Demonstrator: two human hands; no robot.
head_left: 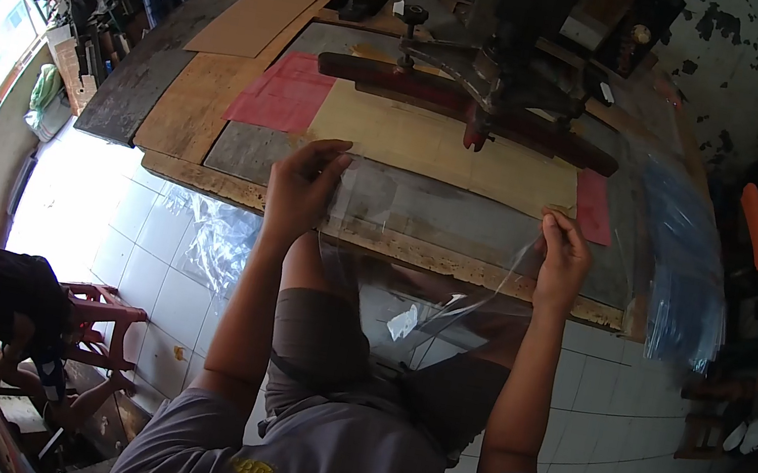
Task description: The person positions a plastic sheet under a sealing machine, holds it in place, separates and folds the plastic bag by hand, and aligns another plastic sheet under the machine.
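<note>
Stretched between my two hands is a clear plastic sheet [480,306], hanging down over the table's front edge toward my lap. My left hand [303,189] pinches its left upper corner, thumb against fingers. At the other upper corner my right hand [563,259] has a similar pinch. Just beyond the fingertips lies a yellow sheet [434,149] on the grey work surface, with a pink sheet [283,88] showing at its left and more pink at its right. Above them stands a dark press with a long red-brown bar [404,86].
A stack of bluish clear plastic sheets [680,267] hangs over the table's right end. Cardboard [260,16] covers part of the left side. Crumpled clear plastic [219,245] hangs below the front edge. At lower left, another person [11,305] sits near a red stool [109,322].
</note>
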